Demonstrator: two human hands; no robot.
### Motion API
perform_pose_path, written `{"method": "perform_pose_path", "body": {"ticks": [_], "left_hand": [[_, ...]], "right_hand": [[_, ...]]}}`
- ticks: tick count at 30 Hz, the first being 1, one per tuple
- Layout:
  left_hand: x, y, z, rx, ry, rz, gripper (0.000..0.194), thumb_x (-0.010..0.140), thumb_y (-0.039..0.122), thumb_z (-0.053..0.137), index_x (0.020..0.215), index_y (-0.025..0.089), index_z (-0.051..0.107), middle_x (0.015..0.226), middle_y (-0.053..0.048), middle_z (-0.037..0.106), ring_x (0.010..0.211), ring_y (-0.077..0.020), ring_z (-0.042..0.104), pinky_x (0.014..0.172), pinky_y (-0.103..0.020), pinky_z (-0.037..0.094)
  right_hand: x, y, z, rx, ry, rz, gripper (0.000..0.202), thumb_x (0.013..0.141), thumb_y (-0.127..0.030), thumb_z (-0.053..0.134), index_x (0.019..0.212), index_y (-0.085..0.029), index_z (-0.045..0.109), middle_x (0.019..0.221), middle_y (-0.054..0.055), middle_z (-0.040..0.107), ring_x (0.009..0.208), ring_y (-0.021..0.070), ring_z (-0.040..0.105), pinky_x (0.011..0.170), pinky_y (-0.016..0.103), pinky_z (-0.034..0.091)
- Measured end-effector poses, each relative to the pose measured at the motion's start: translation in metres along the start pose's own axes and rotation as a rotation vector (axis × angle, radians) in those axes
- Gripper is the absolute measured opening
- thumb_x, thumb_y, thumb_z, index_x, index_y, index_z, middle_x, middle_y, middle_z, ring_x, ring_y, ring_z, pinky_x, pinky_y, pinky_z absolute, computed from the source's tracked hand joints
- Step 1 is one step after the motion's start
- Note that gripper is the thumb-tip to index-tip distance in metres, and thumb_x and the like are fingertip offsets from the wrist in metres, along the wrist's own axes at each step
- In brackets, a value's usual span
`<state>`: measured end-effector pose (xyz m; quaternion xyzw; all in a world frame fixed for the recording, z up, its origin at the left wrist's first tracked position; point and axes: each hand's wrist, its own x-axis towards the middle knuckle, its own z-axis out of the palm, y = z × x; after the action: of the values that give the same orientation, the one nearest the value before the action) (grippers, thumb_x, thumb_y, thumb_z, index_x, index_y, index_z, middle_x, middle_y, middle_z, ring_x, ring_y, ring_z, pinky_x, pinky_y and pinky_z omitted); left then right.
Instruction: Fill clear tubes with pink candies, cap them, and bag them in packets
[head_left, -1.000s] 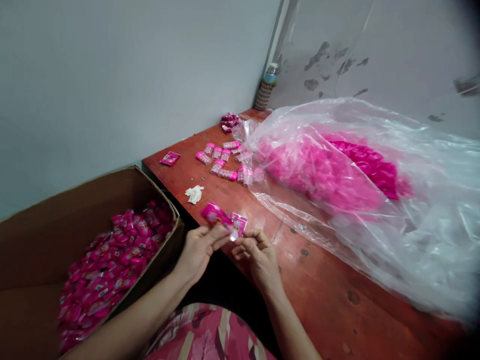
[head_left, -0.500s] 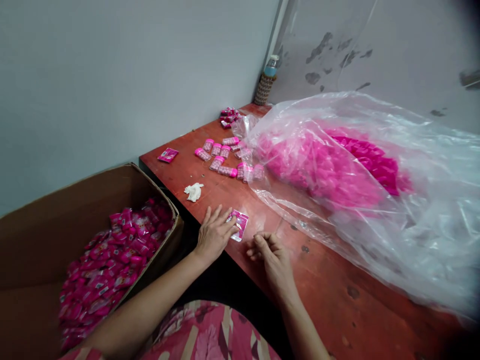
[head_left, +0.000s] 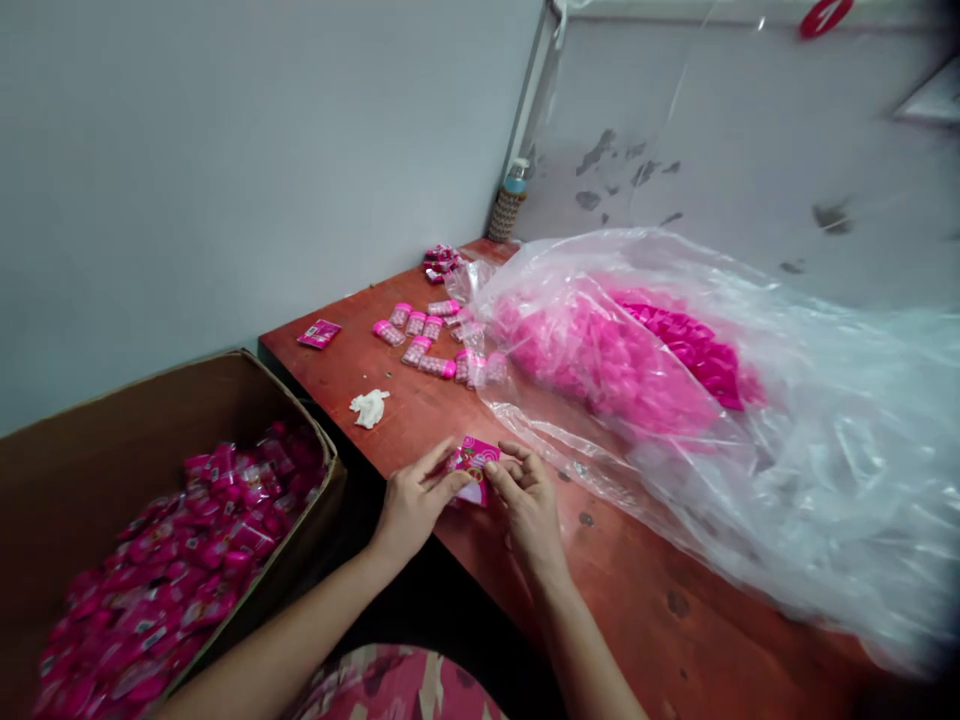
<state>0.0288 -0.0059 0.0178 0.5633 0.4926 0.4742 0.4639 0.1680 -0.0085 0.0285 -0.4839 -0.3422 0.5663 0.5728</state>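
A small flat pink packet (head_left: 477, 462) with a printed face is held between both hands over the near edge of the red table. My left hand (head_left: 417, 500) grips its left side between thumb and fingers. On the packet's right side, my right hand (head_left: 528, 498) pinches it, thumb on the front. Beyond the hands lies a crumpled white scrap (head_left: 368, 408). Several small clear jars with pink lids (head_left: 436, 366) lie farther back on the table. Another pink packet (head_left: 319, 334) rests flat near the left corner.
An open cardboard box (head_left: 330, 455) at the left holds many wrapped pink pieces (head_left: 187, 560). A large clear plastic bag (head_left: 817, 440) of pink items covers the table's right side. A bottle in a woven holder (head_left: 507, 212) stands at the back corner.
The packet, earlier flat on the table under my left fingers, is now raised and held by both hands. My right hand has moved left onto it. The view has shifted somewhat.
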Motion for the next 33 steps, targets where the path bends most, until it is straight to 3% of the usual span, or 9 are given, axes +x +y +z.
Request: {"method": "perform_pose_path", "body": {"ticks": [4,8,12,16,19,23,26,29,33], "left_hand": [[0.01,0.002,-0.006,-0.332,-0.159,-0.32,0.033,0.075,0.041,0.059,0.089,0.011,0.066,0.08,-0.007,0.066,0.071,-0.019,0.062,0.068,-0.032,0.052],[0.016,-0.004,-0.011,-0.441,-0.098,-0.433,0.031,0.065,0.038,0.069,0.066,0.008,0.065,0.059,-0.003,0.06,0.054,-0.0129,0.057,0.059,-0.027,0.051],[0.015,-0.005,-0.016,-0.454,-0.014,-0.499,0.033,0.06,0.038,0.073,0.057,0.007,0.062,0.051,-0.003,0.057,0.047,-0.0108,0.053,0.051,-0.022,0.047],[0.014,-0.004,-0.019,-0.536,0.054,-0.562,0.031,0.056,0.034,0.076,0.054,0.009,0.058,0.054,-0.005,0.06,0.049,-0.0116,0.055,0.052,-0.022,0.046],[0.014,-0.004,-0.019,-0.598,0.107,-0.603,0.032,0.052,0.032,0.079,0.053,0.01,0.056,0.053,-0.004,0.06,0.047,-0.0096,0.053,0.049,-0.02,0.044],[0.016,-0.007,-0.021,-0.647,0.182,-0.614,0.037,0.052,0.033,0.079,0.049,0.011,0.05,0.047,0.001,0.052,0.043,-0.006,0.046,0.044,-0.017,0.038],[0.018,-0.009,-0.021,-0.681,0.21,-0.609,0.039,0.051,0.033,0.08,0.049,0.012,0.047,0.045,0.004,0.048,0.042,-0.0047,0.042,0.043,-0.016,0.035],[0.019,-0.01,-0.02,-0.693,0.217,-0.6,0.038,0.053,0.033,0.079,0.051,0.012,0.048,0.047,0.004,0.048,0.043,-0.0049,0.042,0.044,-0.016,0.035],[0.019,-0.008,-0.02,-0.714,0.223,-0.606,0.038,0.051,0.033,0.08,0.053,0.011,0.049,0.05,0.002,0.051,0.045,-0.0059,0.045,0.046,-0.017,0.038]], "right_hand": [[0.012,-0.006,0.002,-0.161,-0.148,0.034,0.033,0.07,-0.032,0.066,0.095,-0.017,0.05,0.065,-0.002,0.057,0.059,0.0122,0.055,0.056,0.022,0.042],[0.038,-0.002,-0.003,-0.571,-0.231,-0.1,0.025,0.081,-0.039,0.049,0.09,-0.016,0.056,0.073,0.003,0.062,0.065,0.0155,0.058,0.06,0.026,0.045],[0.082,0.004,-0.017,-1.198,-0.171,-0.401,0.029,0.087,-0.031,0.036,0.101,-0.017,0.057,0.097,0.007,0.063,0.09,0.0187,0.057,0.081,0.031,0.044],[0.134,0.004,-0.032,-1.382,0.016,-0.457,0.043,0.084,-0.022,0.035,0.123,-0.004,0.041,0.13,0.021,0.039,0.124,0.0292,0.03,0.099,0.046,0.024],[0.157,0.0,-0.032,-1.465,0.12,-0.463,0.049,0.085,-0.022,0.036,0.128,0.0,0.032,0.137,0.025,0.027,0.128,0.0337,0.018,0.101,0.052,0.014],[0.149,-0.007,-0.015,-1.631,0.196,-0.628,0.044,0.086,-0.021,0.037,0.128,-0.008,0.036,0.134,0.019,0.034,0.123,0.0321,0.027,0.098,0.047,0.021],[0.131,-0.007,0.002,-1.726,-0.019,-0.751,0.03,0.086,-0.014,0.036,0.111,-0.015,0.052,0.112,0.013,0.054,0.103,0.0244,0.046,0.088,0.036,0.033],[0.127,-0.001,0.013,-1.782,-0.184,-0.686,0.027,0.082,-0.008,0.036,0.095,-0.017,0.058,0.093,0.01,0.06,0.088,0.0216,0.052,0.077,0.03,0.038],[0.145,0.006,0.01,-1.828,0.04,-0.565,0.032,0.08,-0.004,0.032,0.099,-0.013,0.057,0.09,0.015,0.061,0.085,0.0251,0.055,0.072,0.033,0.04]]}}
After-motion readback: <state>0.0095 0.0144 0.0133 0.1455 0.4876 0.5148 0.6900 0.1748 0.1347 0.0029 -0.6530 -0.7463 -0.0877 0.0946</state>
